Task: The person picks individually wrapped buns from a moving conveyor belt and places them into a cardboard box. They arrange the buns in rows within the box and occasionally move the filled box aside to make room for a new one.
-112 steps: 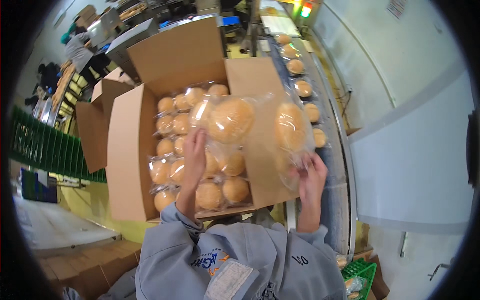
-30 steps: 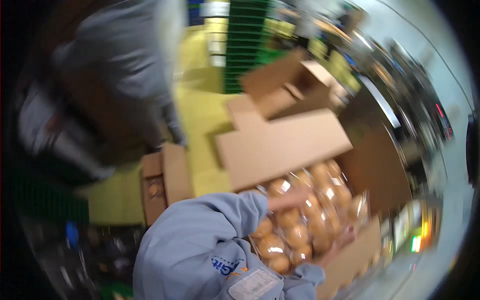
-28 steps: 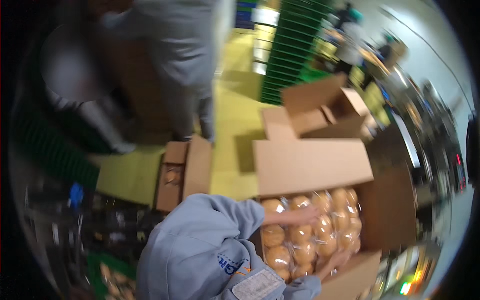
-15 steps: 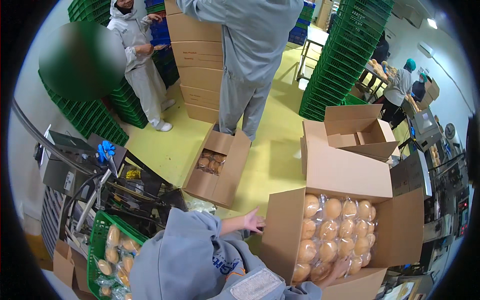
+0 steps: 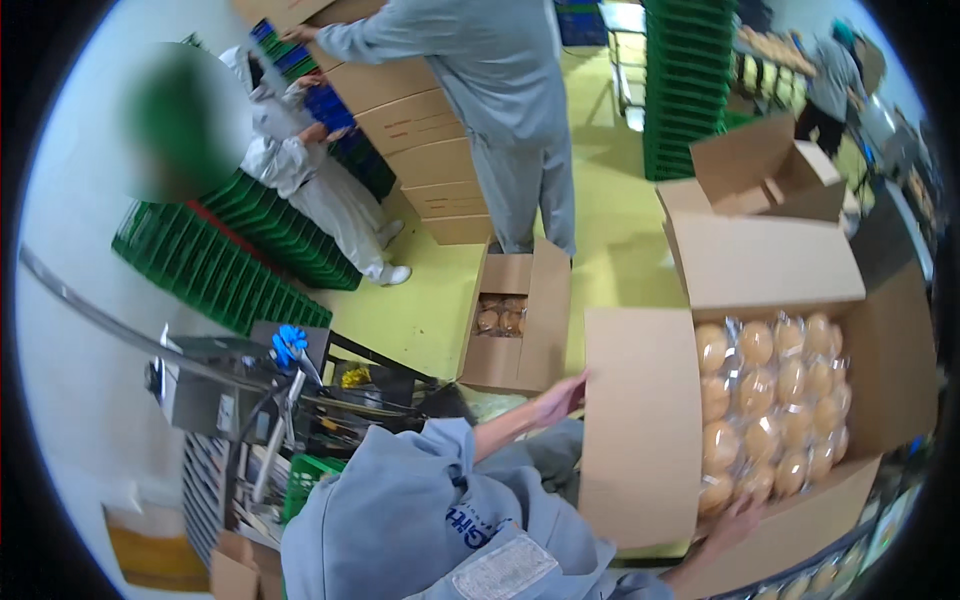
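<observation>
Head camera: a large cardboard box [image 5: 640, 430] stands open at the right of the picture, in front of the person, its four flaps folded outward. Its long axis runs from near the person toward the far end, up and down in the picture, and the open mouth faces up toward the camera. It is plain brown cardboard, and it is filled with clear bags of round golden buns [image 5: 775, 400] lying in rows that run along the box. The left hand [image 5: 560, 398] rests with fingers spread on the outer edge of the left flap, touching the cardboard; the fingers lie loosely apart and clamp nothing. The right hand [image 5: 730, 522] sits at the near corner of the box, where the buns meet the near flap; it touches the cardboard, but whether the fingers close on the flap or on a bag cannot be told.

To the left of the big box, on the yellow floor [image 5: 420, 310], stands a smaller open box [image 5: 515, 325] with a few buns at its bottom. Behind it a person in grey work clothes [image 5: 500, 100] stands at a stack of closed cartons [image 5: 420, 150]. Stacks of green crates [image 5: 250, 250] stand at the left and at the far side. Another open empty box [image 5: 760, 170] stands beyond the large one.
</observation>
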The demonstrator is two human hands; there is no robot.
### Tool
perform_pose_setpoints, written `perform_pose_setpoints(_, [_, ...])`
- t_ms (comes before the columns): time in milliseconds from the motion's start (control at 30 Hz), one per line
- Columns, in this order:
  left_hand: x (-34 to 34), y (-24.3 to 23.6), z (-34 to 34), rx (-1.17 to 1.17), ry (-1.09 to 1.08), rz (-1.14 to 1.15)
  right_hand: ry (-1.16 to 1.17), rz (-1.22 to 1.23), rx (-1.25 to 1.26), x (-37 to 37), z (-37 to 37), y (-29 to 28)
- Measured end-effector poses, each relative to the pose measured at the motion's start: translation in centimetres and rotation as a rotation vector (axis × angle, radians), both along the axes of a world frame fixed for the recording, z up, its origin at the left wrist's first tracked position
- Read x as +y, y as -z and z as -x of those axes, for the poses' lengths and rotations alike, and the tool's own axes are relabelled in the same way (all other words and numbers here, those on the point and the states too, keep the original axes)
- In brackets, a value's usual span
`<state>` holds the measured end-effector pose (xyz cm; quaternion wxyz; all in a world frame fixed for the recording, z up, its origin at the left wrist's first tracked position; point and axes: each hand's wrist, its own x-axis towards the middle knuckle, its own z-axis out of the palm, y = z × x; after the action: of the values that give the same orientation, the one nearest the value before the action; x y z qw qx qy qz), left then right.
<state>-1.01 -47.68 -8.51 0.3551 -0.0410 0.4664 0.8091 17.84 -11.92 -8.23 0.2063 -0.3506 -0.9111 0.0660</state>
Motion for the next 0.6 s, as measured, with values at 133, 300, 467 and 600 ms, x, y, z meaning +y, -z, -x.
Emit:
perform_pose_setpoints(133, [5.1,-8.1,3.9,0.322,0.169,-0.306,0.111,0.357,-0.165,-1.3,-0.2,-2.8])
perform_pose_setpoints(300, [18.4,-8.0,7.0,1.367,0.320,0.198,0.161,0.368,-0.097,-1.4,-1.5,-4.2])
perform_pose_setpoints(467, [21.3,1.6,5.6,1.790,0.685,0.620,0.344,0.155,-0.192,-3.0,-1.6,-4.5])
perform_pose_setpoints(600, [18.8,1.5,7.6,1.793,0.743,0.595,0.487,0.065,-0.307,-5.8,2.2,-4.4])
